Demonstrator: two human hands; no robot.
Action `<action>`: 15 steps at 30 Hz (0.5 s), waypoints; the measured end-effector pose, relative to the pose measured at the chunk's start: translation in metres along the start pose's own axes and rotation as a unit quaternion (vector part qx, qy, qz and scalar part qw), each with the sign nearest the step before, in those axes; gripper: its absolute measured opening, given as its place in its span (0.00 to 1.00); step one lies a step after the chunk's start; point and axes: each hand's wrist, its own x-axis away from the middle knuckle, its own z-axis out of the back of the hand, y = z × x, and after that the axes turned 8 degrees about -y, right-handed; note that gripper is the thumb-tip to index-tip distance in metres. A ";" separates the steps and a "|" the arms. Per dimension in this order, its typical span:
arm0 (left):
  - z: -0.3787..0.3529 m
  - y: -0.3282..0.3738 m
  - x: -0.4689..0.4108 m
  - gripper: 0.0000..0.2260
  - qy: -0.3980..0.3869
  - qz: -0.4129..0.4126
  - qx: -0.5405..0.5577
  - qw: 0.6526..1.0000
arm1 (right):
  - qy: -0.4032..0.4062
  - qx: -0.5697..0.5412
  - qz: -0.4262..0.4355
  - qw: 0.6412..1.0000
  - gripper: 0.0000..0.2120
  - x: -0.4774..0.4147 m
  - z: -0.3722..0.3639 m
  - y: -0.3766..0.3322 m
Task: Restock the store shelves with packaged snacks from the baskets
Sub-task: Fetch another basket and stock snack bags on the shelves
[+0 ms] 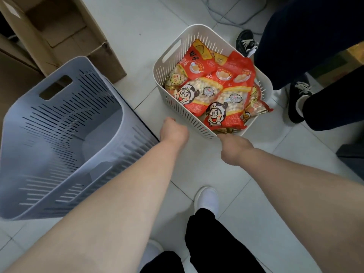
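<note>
A white basket (197,119) is standing on the tiled floor (137,26) ahead of the person, and red snack packs (218,89) are lying piled inside it, filling it to about the rim; one pack at the right side is hanging over the rim. Both forearms are reaching down toward the basket's near side. The left hand (173,132) is hanging just beside the near left wall with its fingers curled under; whether it is touching or grasping the wall cannot be told. The right hand (234,149) is meeting the basket at its near corner, below the lowest pack; its fingers are lying hidden behind the back of the hand, so whether it is clenched on the rim or merely resting there cannot be told. A grey basket (59,134) is sitting to the left, tilted toward the camera, with no goods showing inside. Cardboard boxes (65,30) are standing behind it at upper left, one open at the top. A second person's dark trouser legs (307,46) and black sneakers (297,101) are standing just right of the white basket. Cables (236,18) are trailing across the floor beyond it. The wearer's white shoe (206,200) is showing below the arms.
</note>
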 end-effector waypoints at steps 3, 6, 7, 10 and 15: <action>-0.001 0.006 0.001 0.24 0.061 -0.004 0.004 0.998 | 0.001 0.004 -0.005 1.000 0.24 0.011 -0.023 0.005; -0.001 0.008 0.001 0.29 0.125 -0.042 -0.067 0.989 | -0.042 -0.043 -0.020 0.998 0.20 0.028 -0.054 0.015; -0.001 0.008 0.000 0.31 0.137 -0.059 -0.103 0.983 | -0.043 -0.076 -0.047 0.995 0.17 0.031 -0.062 0.021; -0.006 0.002 -0.006 0.34 0.115 -0.089 -0.216 0.965 | 0.060 -0.254 -0.197 0.945 0.12 0.036 -0.078 0.046; -0.023 -0.004 -0.011 0.25 0.020 -0.085 -0.291 0.953 | 0.041 -0.484 -0.383 0.786 0.35 0.039 -0.106 0.074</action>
